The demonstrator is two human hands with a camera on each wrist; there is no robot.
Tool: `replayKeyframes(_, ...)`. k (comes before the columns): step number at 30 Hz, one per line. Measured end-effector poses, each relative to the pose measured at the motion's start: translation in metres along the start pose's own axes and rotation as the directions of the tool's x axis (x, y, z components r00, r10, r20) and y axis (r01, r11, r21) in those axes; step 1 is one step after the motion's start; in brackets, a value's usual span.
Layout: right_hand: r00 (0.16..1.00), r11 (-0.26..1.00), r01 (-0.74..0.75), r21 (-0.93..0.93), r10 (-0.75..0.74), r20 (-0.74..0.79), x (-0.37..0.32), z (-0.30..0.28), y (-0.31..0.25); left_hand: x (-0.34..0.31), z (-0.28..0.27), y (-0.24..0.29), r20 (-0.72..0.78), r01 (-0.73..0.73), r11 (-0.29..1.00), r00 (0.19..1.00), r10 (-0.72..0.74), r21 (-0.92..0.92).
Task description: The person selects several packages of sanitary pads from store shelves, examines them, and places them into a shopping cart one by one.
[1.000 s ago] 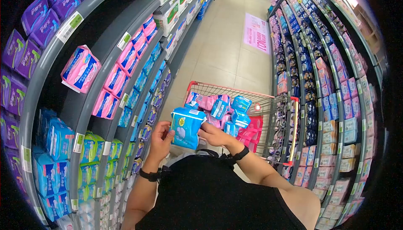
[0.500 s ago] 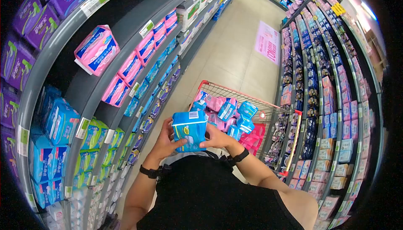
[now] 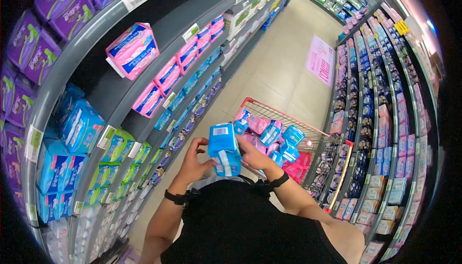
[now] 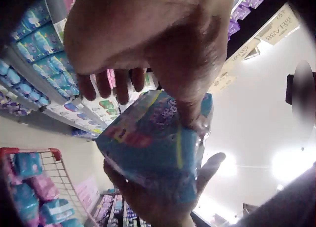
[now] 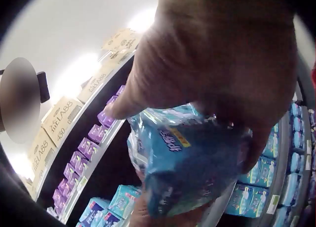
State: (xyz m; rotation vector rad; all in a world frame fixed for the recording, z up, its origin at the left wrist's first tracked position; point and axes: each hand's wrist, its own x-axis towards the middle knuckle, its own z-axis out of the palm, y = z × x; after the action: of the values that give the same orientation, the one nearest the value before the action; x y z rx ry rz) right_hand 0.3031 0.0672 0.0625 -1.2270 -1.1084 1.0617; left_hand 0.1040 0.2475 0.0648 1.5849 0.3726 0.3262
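A blue plastic-wrapped pack of sanitary pads (image 3: pixel 224 141) is held up in front of the chest, its barcode end tilted upward in the head view. My right hand (image 3: pixel 255 152) grips it along the right side. In the right wrist view that hand (image 5: pixel 222 74) spans the shiny pack (image 5: pixel 192 158). My left hand (image 3: pixel 195 163) is at the pack's left side. Seen from the left wrist, its thumb (image 4: pixel 192 113) touches the wrapper while the other fingers (image 4: pixel 103 83) stand off it.
A shopping cart (image 3: pixel 288 112) with several blue and pink packs stands just ahead. On the left shelf, a lone pink pack (image 3: pixel 134 49) sits above rows of pink, blue and green packs. More stocked shelves (image 3: pixel 380 134) line the right side of the aisle floor (image 3: pixel 284 57).
The pack has been turned in the hands, from its printed front to its barcode end and another side. My left fingers have come off it. The view has swung, shifting shelves and cart rightward.
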Motion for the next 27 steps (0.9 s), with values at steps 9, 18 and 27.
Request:
replayKeyframes(9,0.995,0.983,-0.083,-0.163,0.091,0.040,-0.011,0.017,-0.025,-0.002,0.023,0.026,0.312,0.126,0.978,0.947,-0.069,-0.169)
replayKeyframes(18,0.934,0.974,-0.214,-0.069,0.183,-0.309,-0.019,-0.003,-0.014,0.016,0.055,0.029,-0.088,-0.018,0.992,0.996,0.007,-0.126)
replayKeyframes(27,0.976,0.992,-0.093,-0.081,0.075,-0.206,-0.033,-0.016,-0.023,0.043,0.083,0.020,-0.118,-0.107,0.984,0.985,0.125,0.145)
